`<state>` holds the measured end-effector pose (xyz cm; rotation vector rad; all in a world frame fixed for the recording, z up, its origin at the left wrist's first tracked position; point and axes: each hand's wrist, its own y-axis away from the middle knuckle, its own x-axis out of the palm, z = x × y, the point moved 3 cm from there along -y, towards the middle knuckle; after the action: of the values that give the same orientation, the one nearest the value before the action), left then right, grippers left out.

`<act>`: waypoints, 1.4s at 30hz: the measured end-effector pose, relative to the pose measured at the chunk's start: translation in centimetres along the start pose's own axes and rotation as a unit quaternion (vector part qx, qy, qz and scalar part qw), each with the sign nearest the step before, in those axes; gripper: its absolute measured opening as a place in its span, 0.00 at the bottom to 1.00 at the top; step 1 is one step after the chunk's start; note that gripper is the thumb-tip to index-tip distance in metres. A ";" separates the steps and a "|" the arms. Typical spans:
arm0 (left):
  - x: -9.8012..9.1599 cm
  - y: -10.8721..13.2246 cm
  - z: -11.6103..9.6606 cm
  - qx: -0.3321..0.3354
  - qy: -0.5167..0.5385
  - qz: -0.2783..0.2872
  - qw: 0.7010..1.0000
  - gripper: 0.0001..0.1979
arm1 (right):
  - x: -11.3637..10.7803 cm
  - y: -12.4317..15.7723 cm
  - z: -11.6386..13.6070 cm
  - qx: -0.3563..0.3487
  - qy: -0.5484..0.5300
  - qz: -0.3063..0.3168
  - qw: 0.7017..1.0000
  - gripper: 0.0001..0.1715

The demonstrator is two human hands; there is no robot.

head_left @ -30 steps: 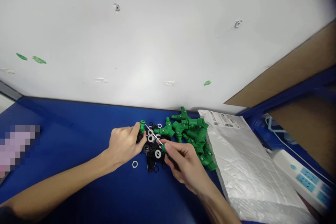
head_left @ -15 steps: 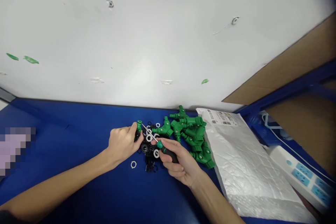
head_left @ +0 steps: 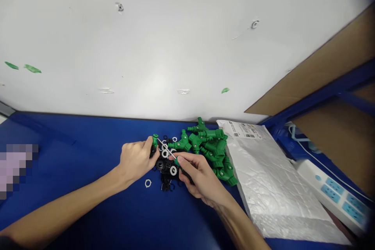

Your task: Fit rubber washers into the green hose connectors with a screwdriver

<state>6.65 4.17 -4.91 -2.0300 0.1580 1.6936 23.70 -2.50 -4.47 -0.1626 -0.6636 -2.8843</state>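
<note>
My left hand point(head_left: 137, 159) is closed on a green plastic hose connector point(head_left: 155, 140), whose round end pokes up past the thumb and forefinger; the rest is hidden in the fingers. A screwdriver point(head_left: 176, 160) with a green and black handle is gripped in my right hand point(head_left: 199, 174). Its thin metal shaft points up and left, the tip at the connector's side. Below and between the hands lies a pile of black rings point(head_left: 160, 164) and white washers point(head_left: 173, 170). One white ring nut point(head_left: 148, 183) rests apart, in front of my left hand.
Several green Y-shaped hose connectors point(head_left: 195, 140) are heaped right of the loose rings. Beside them lies a silver bubble mailer point(head_left: 272, 187) with a label. A white power strip point(head_left: 331, 191) is at the right. Behind the blue table point(head_left: 73, 136) rises a white panel point(head_left: 152, 47).
My right hand has turned over the screwdriver handle, so its back faces up more and covers most of the handle. The left hand still holds the connector. The view has shifted slightly.
</note>
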 end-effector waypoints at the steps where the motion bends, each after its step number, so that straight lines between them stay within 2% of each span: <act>1: 0.2 0.1 0.0 0.000 -0.003 0.003 1.000 0.18 | 0.1 0.0 -0.1 0.009 -0.002 0.001 1.000 0.35; 2: 0.3 0.1 0.0 0.000 -0.003 0.007 1.000 0.18 | 0.2 -0.1 -0.1 0.000 0.009 -0.003 1.000 0.35; 4: 0.4 0.1 -0.1 -0.002 -0.002 0.016 1.000 0.17 | 0.4 -0.1 -0.1 -0.070 0.088 -0.034 0.993 0.30; 5: 0.3 0.0 -0.1 -0.003 -0.001 0.021 1.000 0.17 | 0.5 -0.1 0.0 -0.122 0.150 -0.064 0.979 0.27; 7: 0.2 -0.1 -0.1 -0.005 0.004 0.031 1.000 0.16 | 0.9 0.0 -0.1 -0.216 0.275 -0.128 0.928 0.23; 9: 0.0 -0.2 -0.2 -0.006 0.009 0.040 0.999 0.15 | 1.3 0.0 -0.5 -0.261 0.349 -0.161 0.886 0.22; 10: -0.1 -0.3 -0.2 -0.006 0.011 0.045 0.999 0.15 | 1.5 0.0 -0.7 -0.271 0.363 -0.169 0.876 0.23; 12: -0.2 -0.4 -0.2 -0.009 0.012 0.050 0.999 0.14 | 1.6 -0.2 -1.1 -0.268 0.340 -0.171 0.885 0.24; 15: -0.2 -0.3 -0.1 -0.017 0.009 0.050 0.999 0.14 | 1.8 -0.4 -1.1 -0.218 0.250 -0.151 0.931 0.24; 19: 0.2 -0.2 0.0 -0.036 -0.004 0.037 0.999 0.16 | 2.7 -0.7 -1.1 -0.066 0.061 -0.056 0.994 0.30; 21: 0.4 -0.2 0.0 -0.043 -0.009 0.032 0.999 0.17 | 3.3 -0.7 -1.4 -0.015 -0.023 -0.031 0.999 0.32; 22: 0.5 -0.2 0.0 -0.045 -0.010 0.031 0.998 0.17 | 3.5 -0.7 -1.5 -0.022 -0.019 -0.038 0.999 0.32; 24: 0.4 -0.3 -0.1 -0.046 -0.009 0.032 0.998 0.16 | 3.6 -0.7 -1.8 -0.089 0.073 -0.084 0.990 0.30; 27: -0.1 -0.4 -0.3 -0.048 -0.003 0.038 0.998 0.16 | 3.4 -0.6 -2.3 -0.196 0.206 -0.166 0.944 0.26; 30: -0.7 -0.6 -0.5 -0.049 0.012 0.050 0.997 0.15 | 3.1 -0.8 -2.8 -0.257 0.272 -0.201 0.905 0.23; 35: -1.3 -1.0 -0.5 -0.058 0.035 0.063 0.996 0.15 | 3.2 -1.1 -2.9 -0.296 0.331 -0.213 0.870 0.24; 42: -1.7 -1.2 -0.5 -0.070 0.049 0.080 0.993 0.14 | 3.9 -0.9 -2.9 -0.286 0.339 -0.241 0.863 0.22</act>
<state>7.19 4.69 -2.90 -2.2582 0.2468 1.7453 19.47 -3.53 -6.85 1.0389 0.3407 -3.1515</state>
